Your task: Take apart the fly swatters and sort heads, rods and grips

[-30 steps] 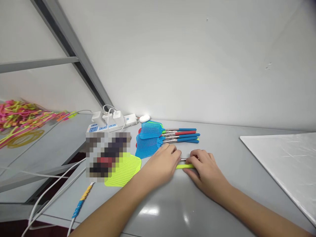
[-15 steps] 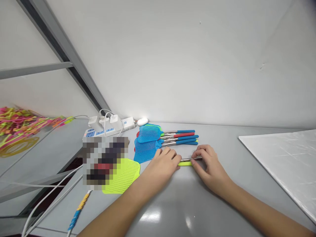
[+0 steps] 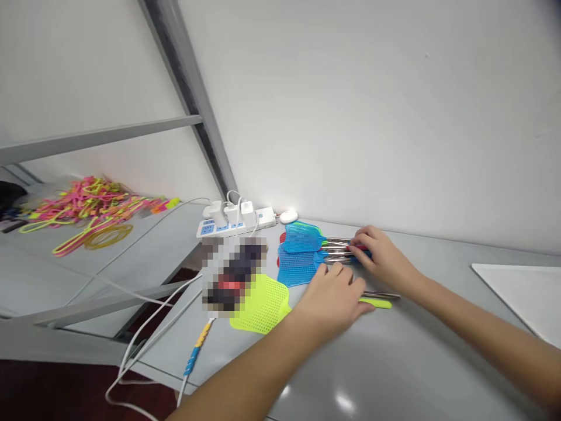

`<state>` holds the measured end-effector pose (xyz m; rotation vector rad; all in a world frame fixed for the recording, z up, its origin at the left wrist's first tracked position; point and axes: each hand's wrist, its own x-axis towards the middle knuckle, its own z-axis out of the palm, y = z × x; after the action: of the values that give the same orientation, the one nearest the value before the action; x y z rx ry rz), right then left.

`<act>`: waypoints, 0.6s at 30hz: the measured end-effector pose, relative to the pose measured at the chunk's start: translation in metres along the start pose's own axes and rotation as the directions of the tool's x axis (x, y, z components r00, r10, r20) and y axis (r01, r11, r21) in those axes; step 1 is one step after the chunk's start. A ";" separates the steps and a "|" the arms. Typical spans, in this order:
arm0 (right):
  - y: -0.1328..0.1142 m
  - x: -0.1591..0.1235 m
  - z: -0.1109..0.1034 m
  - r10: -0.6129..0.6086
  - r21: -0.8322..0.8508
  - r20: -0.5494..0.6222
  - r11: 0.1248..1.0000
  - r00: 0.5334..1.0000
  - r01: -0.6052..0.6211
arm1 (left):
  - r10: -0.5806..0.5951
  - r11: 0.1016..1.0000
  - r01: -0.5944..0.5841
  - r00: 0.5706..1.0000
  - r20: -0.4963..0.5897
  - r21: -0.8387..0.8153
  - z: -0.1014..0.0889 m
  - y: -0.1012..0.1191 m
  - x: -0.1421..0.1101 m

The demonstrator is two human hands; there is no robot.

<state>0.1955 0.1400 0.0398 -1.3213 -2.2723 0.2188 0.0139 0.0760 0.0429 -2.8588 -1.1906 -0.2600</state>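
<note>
A yellow-green fly swatter lies flat on the table, its handle pointing right. My left hand is closed over its middle, hiding the neck. Beside its handle, a thin metal rod sticks out from under my fingers. Further back is a pile of blue fly swatters with metal shafts, and some red and green edges showing beneath. My right hand reaches over the handle end of this pile. Its thumb and fingers close about a red handle, covering most of the neighbouring grips.
Behind the phone-like pixelated patch stands a power strip with chargers and white cables. A white oval object sits by the wall. Pink and yellow strappy items are heaped at left; a white sheet lies at right.
My right hand has left the metal rod and moved back to the pile's handles. My left hand stays on the yellow-green swatter. The view has swung left.
</note>
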 end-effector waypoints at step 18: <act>0.013 0.067 0.006 0.033 -0.062 0.200 0.998 0.979 -0.021 | -0.302 0.952 0.303 0.953 -0.029 0.041 -0.004 -0.041 0.000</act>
<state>0.1755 0.2047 0.0520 -1.4175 -2.4460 0.3088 -0.0162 0.1045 0.0452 -2.6177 -1.6070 -0.2682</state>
